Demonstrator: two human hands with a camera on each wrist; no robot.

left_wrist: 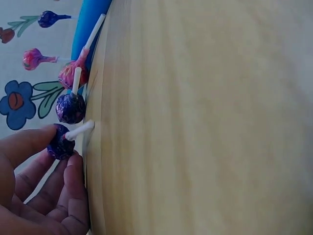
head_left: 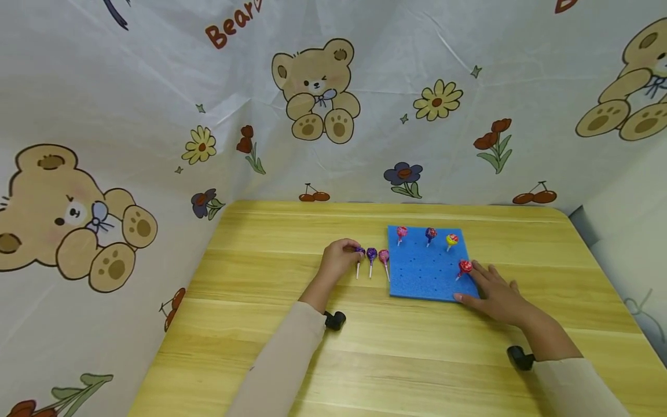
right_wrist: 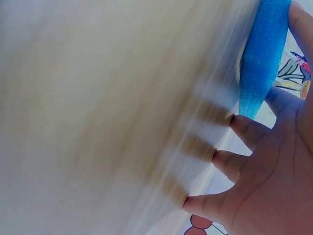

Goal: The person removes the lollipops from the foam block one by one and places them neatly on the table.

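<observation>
My left hand (head_left: 339, 259) pinches the wrapped head of a purple lollipop (left_wrist: 59, 143) between thumb and fingers, its white stick pointing toward me. Right of it lie another purple lollipop (head_left: 372, 254) and a pink lollipop (head_left: 384, 256), the pink one against the left edge of a blue foam board (head_left: 417, 284). My right hand (head_left: 500, 295) is spread at the board's right edge, thumb on its near corner and other fingertips on the table. Standing in the board are a pink lollipop (head_left: 402, 232), a dark one (head_left: 431, 233), a yellow one (head_left: 452, 239) and a red one (head_left: 465, 266) beside the right fingers.
Small holes dot the foam board in rows. Everything rests on a wooden table (head_left: 406, 359). A white cloth (head_left: 365, 162) printed with bears and flowers hangs behind and to the left. Black wrist cameras sit at both cuffs.
</observation>
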